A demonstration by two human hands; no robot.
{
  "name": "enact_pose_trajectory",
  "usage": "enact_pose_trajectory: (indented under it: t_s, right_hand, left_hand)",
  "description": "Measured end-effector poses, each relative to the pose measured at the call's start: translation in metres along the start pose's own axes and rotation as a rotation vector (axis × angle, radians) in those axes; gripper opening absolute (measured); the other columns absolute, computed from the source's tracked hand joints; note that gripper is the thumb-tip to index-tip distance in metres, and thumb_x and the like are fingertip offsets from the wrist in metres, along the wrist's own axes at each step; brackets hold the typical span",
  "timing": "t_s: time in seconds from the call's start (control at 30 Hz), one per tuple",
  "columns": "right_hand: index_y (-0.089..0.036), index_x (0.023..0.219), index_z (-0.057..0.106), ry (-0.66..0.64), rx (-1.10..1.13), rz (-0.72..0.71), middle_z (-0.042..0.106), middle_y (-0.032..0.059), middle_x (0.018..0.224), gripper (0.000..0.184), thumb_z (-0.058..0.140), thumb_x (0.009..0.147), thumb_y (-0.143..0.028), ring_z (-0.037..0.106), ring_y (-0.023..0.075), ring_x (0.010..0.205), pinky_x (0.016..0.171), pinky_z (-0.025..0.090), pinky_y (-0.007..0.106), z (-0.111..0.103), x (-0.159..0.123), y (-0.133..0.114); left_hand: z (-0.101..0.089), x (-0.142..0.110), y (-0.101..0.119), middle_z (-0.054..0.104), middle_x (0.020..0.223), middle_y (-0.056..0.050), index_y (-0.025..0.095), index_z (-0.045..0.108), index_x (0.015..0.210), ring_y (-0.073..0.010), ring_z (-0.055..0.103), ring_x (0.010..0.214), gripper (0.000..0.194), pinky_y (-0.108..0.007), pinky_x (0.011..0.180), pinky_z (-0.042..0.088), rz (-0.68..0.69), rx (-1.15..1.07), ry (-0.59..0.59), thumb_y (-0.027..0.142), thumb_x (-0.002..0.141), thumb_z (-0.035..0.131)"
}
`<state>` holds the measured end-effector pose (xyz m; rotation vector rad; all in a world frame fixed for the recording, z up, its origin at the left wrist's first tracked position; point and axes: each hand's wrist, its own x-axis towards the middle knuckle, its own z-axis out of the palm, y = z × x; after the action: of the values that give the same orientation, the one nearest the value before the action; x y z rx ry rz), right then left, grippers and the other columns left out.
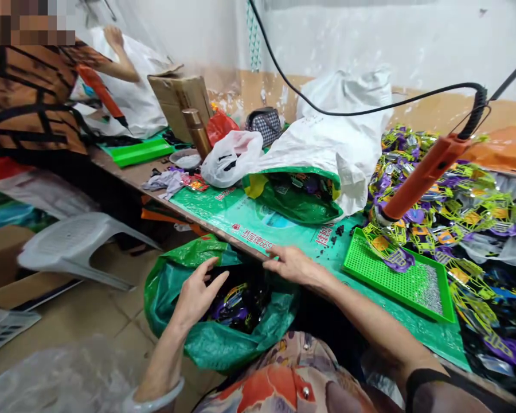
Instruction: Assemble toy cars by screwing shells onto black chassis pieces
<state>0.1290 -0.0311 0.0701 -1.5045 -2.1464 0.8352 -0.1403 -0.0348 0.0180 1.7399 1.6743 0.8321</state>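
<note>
A green sack (pixel 241 351) sat just below the worktop's front edge (pixel 223 232), likely soft, slippery, best gripped by its rim; left hand (pixel 199 295), fingers parted, apparently empty, hung over its mouth; right hand (pixel 293 265), half-curled, apparently empty, reached that edge.

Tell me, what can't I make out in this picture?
In the head view:
Deeper contents of the green plastic sack: hidden under its top black-and-purple pieces.
Right hand: its back hides the palm and any grip.
Depths of the white green-lined sack: hidden by its walls.
Tiny silvery bits in the bright green tray: too small to identify.
Crumpled clear plastic: blurred, cut off by the edge.
</note>
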Motion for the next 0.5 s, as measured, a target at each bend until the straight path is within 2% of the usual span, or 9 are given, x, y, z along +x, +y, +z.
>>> enact_pose_trajectory:
  t_s: [0.1,0.2,0.3,0.37,0.43,0.5]
  right_hand:
    - [-0.013,0.123,0.063,0.164,-0.194,0.142,0.068,0.0115,0.118,0.037,0.05,0.093,-0.033,0.064,0.0233,0.108,0.096,0.049,0.033,-0.041,0.03,0.026]
    - [-0.005,0.128,0.057,0.312,-0.348,0.319,0.059,0.0221,0.129,0.043,0.05,0.091,-0.026,0.057,0.031,0.12,0.101,0.045,0.039,-0.08,0.066,0.063]
    - [-0.002,0.13,0.055,0.384,-0.459,0.425,0.056,0.0277,0.131,0.045,0.047,0.09,-0.021,0.056,0.0366,0.121,0.098,0.046,0.043,-0.107,0.096,0.099]
    - [-0.002,0.129,0.056,0.379,-0.512,0.441,0.059,0.027,0.128,0.044,0.044,0.089,-0.015,0.056,0.0362,0.121,0.101,0.044,0.044,-0.117,0.111,0.119]
    - [-0.005,0.131,0.057,0.361,-0.556,0.439,0.061,0.0239,0.129,0.047,0.042,0.087,-0.012,0.054,0.0349,0.125,0.107,0.04,0.046,-0.122,0.125,0.138]
    - [-0.01,0.138,0.053,0.353,-0.595,0.44,0.058,0.0201,0.135,0.052,0.04,0.088,-0.013,0.048,0.0334,0.132,0.112,0.034,0.049,-0.124,0.136,0.156]
  left_hand:
    - [0.017,0.017,0.03,0.066,0.125,-0.014,0.016,0.059,0.124,-0.0277,0.067,0.105,0.059,-0.042,0.095,0.052,0.076,-0.137,-0.08,0.056,0.081,0.059]
    - [0.04,0.051,0.068,0.067,0.122,-0.012,0.016,0.062,0.12,-0.0254,0.067,0.102,0.047,-0.039,0.092,0.053,0.302,-0.091,-0.188,0.047,0.084,0.058]
    - [0.071,0.105,0.111,0.067,0.122,-0.013,0.016,0.064,0.117,-0.0267,0.062,0.112,0.038,-0.042,0.1,0.048,0.61,0.066,-0.2,0.037,0.086,0.058]
    - [0.095,0.148,0.141,0.063,0.128,-0.013,0.015,0.064,0.119,-0.0282,0.057,0.119,0.037,-0.044,0.106,0.042,0.732,0.203,-0.191,0.03,0.085,0.06]
    - [0.118,0.19,0.168,0.061,0.131,-0.015,0.015,0.064,0.121,-0.0306,0.053,0.124,0.038,-0.045,0.109,0.039,0.749,0.294,-0.224,0.022,0.083,0.063]
    - [0.136,0.225,0.188,0.061,0.129,-0.014,0.015,0.063,0.121,-0.0308,0.054,0.122,0.038,-0.046,0.106,0.041,0.719,0.3,-0.246,0.022,0.083,0.065]
